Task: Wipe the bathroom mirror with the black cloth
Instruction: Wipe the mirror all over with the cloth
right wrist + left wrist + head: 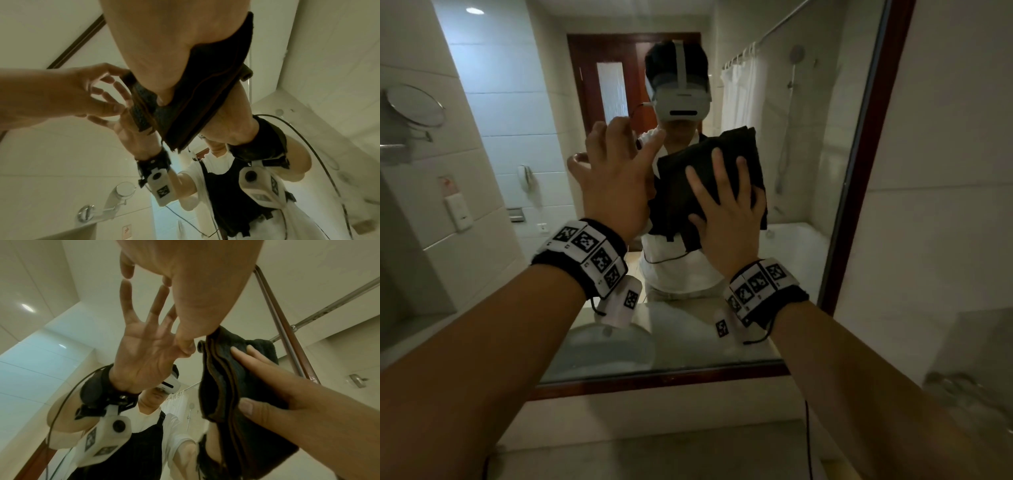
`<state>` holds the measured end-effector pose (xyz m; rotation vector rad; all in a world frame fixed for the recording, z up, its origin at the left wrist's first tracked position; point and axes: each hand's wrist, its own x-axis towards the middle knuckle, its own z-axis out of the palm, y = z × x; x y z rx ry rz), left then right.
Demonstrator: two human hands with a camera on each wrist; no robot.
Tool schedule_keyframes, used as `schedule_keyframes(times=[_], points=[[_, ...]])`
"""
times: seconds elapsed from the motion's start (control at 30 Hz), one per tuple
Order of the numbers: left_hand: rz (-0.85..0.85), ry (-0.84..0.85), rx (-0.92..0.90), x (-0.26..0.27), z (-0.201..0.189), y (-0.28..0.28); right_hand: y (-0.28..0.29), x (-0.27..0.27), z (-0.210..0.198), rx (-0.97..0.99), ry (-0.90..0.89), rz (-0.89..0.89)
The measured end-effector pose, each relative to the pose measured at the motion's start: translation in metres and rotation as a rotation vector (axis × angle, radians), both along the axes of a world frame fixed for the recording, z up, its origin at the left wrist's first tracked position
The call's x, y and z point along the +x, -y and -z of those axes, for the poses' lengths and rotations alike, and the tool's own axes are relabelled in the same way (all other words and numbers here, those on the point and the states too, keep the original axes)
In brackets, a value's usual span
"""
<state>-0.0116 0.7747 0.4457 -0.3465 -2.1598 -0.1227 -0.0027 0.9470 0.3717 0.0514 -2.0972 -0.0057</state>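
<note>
Black cloth (709, 185) folded, flat against mirror (517, 120), frame centre. Right hand (726, 219) presses it, fingers (717, 171) straight and spread over cloth. Left hand (613, 178) just beside cloth's left edge, fingers loosely spread, holding nothing.

Folded black cloth (688, 178) flat against the wood-framed bathroom mirror (517, 102), near its right edge.

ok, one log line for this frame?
phase: wiping | right hand: flat, pressing black cloth on mirror | left hand: fingers spread beside cloth edge, holding nothing
</note>
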Motion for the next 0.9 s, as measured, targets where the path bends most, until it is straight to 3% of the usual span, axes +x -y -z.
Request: schedule_keyframes(times=[0.1, 0.37, 0.57, 0.73, 0.9], points=[[-0.001, -0.010, 0.012, 0.001, 0.000, 0.000, -0.023, 0.002, -0.002, 0.053, -0.008, 0.005], [-0.015, -0.013, 0.004, 0.002, 0.000, 0.000, -0.115, 0.019, -0.030, -0.109, 0.022, 0.136], [-0.029, -0.005, 0.000, 0.001, 0.000, -0.001, -0.126, 0.019, -0.057, -0.136, -0.036, 0.195], [-0.023, -0.020, 0.023, 0.003, 0.001, -0.003, -0.119, 0.020, -0.041, -0.216, -0.012, 0.156], [-0.029, -0.022, 0.021, 0.005, 0.001, -0.005, -0.114, 0.026, 0.006, -0.272, 0.028, 0.148]])
